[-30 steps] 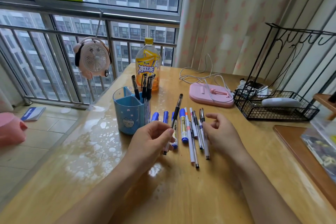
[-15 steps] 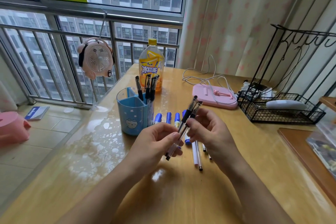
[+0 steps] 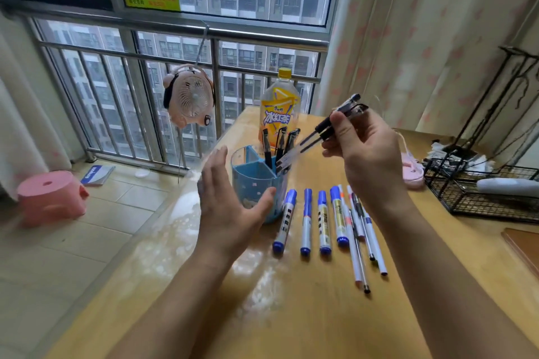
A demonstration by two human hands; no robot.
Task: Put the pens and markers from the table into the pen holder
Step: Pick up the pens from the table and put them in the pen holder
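Note:
A blue pen holder (image 3: 254, 181) stands on the wooden table (image 3: 291, 315), with several black pens (image 3: 275, 146) upright in its back compartment. My right hand (image 3: 367, 154) is shut on two black-capped clear pens (image 3: 323, 128), held slanted with their tips just over the holder's right rim. My left hand (image 3: 227, 204) is open, its palm and thumb beside the holder's left front. Several blue-capped markers (image 3: 306, 221) lie in a row to the right of the holder. A few thin pens (image 3: 361, 239) lie beside them, under my right wrist.
An orange drink bottle (image 3: 280, 111) stands just behind the holder. A pink phone stand (image 3: 412, 172) and a black wire basket (image 3: 481, 192) sit at the right. A pink fan (image 3: 189, 99) hangs on the window railing. The table's left edge runs close to the holder.
My right hand took both pens from the left hand and lifted them up over the holder. My left hand let go, opened and moved left beside the holder.

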